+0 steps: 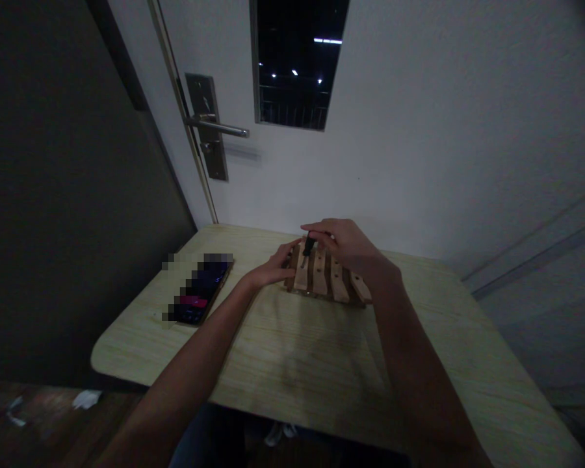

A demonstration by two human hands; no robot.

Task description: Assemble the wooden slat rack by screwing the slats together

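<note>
Head view, dim light.

Slatted wooden piece (327,281): lies flat on the table (292,370), at its far middle, close to the door. The row of slats has its long axis left to right, with the right end a little nearer. Each slat runs near to far. About five slats show, pale bare wood, flat and narrow, with gaps between them. They sit across a darker member underneath. Small dark dots on the slats; cannot tell whether screws or holes.

Black tool (309,246): short and slim, dark handle, standing nearly upright. Its top leans slightly right and its lower end points down onto a slat at the left part of the piece. Tip too small to make out.

Right hand (346,244): above the piece, thumb and fingers pinched closed around the top of the tool.

Left hand (272,270): fingers stretched out and unclenched, tips touching the left edge of the piece, gripping nothing.

Table: light yellowish wood-grain laminate with rounded corners.

Phone (202,292): flat on the table, left of the left hand, screen lit and blurred.

Door (419,130): white and matte, with a metal lever handle (219,127) and a dark glass pane (295,62).
</note>
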